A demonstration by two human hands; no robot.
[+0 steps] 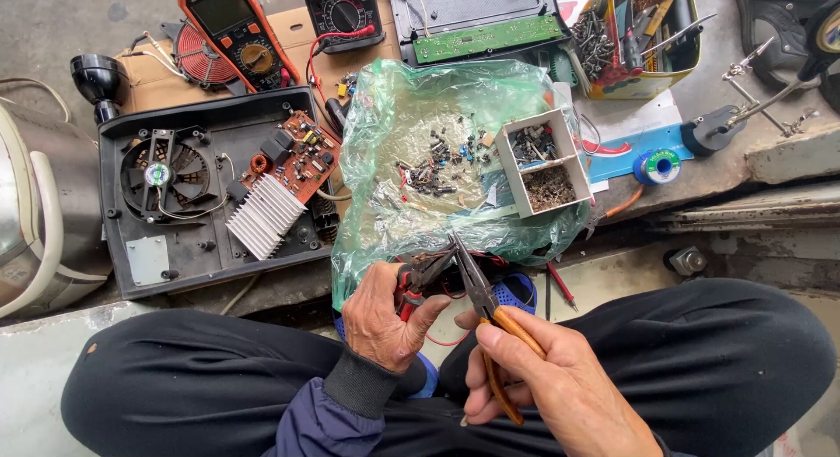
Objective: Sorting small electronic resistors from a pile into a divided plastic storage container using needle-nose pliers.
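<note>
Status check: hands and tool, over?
Right hand grips orange-handled needle-nose pliers. Left hand pinches a small black part with red wires. Green plastic bag close ahead.

Two multimeters [234, 30] [343, 12], two pliers [483, 301] [418, 280], one cooling fan [159, 174], one heat sink [264, 215], one solder spool [658, 166].

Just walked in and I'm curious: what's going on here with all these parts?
A seated person works over their lap. The right hand holds orange-handled pliers, tips up. The left hand grips a small part with red wires. Ahead lie a green plastic sheet strewn with small components, a two-compartment box, and an opened appliance base.
</note>
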